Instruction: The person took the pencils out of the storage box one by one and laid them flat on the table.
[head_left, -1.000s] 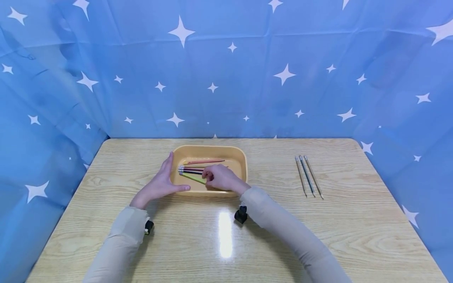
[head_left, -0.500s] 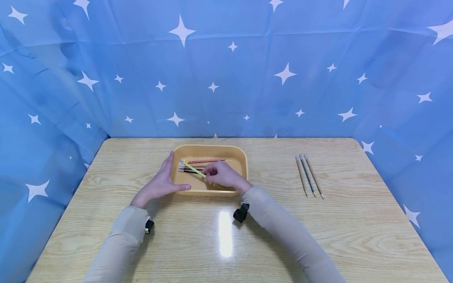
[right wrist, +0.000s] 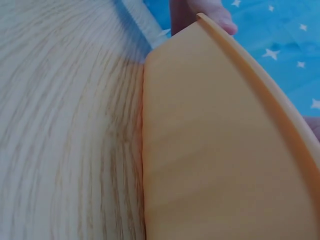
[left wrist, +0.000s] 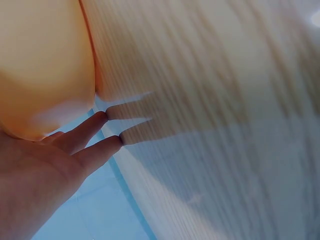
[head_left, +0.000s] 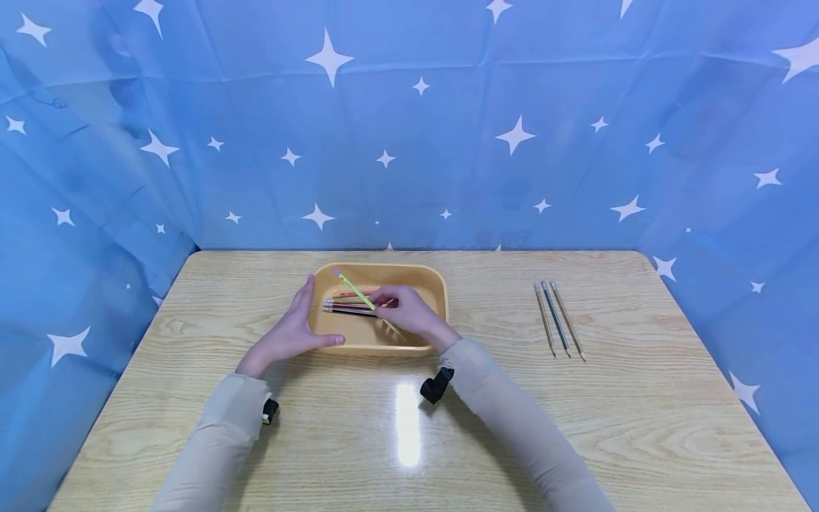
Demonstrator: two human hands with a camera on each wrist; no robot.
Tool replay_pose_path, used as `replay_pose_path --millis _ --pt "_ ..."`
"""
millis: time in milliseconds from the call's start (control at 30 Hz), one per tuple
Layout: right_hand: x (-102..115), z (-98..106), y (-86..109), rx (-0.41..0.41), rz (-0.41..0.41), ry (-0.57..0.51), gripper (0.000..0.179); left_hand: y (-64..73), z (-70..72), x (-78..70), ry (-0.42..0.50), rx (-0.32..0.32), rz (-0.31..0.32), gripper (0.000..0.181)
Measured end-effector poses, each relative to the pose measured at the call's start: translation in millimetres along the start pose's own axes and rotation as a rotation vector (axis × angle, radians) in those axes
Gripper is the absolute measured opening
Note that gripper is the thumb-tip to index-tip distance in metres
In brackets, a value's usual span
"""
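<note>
In the head view my right hand [head_left: 407,311] pinches a yellow-green pencil [head_left: 354,288] near its middle. The pencil slants above the tan plastic tray [head_left: 384,272], its purplish eraser end towards the far left. Beneath it, several pencils [head_left: 348,308] lie side by side in the tray, with an orange-red pencil [head_left: 344,294] behind them, partly covered. My left hand [head_left: 291,328] holds the tray's left end, thumb on the front rim. Its fingers [left wrist: 95,152] lie along the outside wall in the left wrist view. The right wrist view shows the tray's front wall [right wrist: 225,140], but not the pencil.
To the right on the wooden table [head_left: 640,412] lie a plain wooden pencil [head_left: 544,320], a blue pencil [head_left: 555,320] and another wooden-coloured pencil [head_left: 567,320], apart from one another. A blue star-patterned curtain [head_left: 409,171] hangs behind the table.
The yellow-green pencil has been lifted from the front of the pencils in the tray and turned, its eraser end moving away towards the back rim. My left hand and the tray stay put.
</note>
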State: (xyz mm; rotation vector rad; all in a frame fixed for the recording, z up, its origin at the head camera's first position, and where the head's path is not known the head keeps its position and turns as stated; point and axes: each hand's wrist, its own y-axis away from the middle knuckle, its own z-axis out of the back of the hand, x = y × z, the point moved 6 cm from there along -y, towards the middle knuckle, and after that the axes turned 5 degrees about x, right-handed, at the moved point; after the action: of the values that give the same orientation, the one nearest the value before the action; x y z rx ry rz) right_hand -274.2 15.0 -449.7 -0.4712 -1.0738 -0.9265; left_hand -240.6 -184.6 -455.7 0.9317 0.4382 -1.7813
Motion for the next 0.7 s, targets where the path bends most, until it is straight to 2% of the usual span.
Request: replay_pose_path --millis 200,700 --pt "5.2 2.5 1.8 -0.007 0.019 -0.054 0.027 -0.3 -0.6 0.7 -0.005 0.0 -0.009 0.131" --pt "24.9 21.7 15.0 -0.011 0.118 -0.082 0.027 0.8 0.3 -0.8 0.009 -0.008 -0.013 0.129"
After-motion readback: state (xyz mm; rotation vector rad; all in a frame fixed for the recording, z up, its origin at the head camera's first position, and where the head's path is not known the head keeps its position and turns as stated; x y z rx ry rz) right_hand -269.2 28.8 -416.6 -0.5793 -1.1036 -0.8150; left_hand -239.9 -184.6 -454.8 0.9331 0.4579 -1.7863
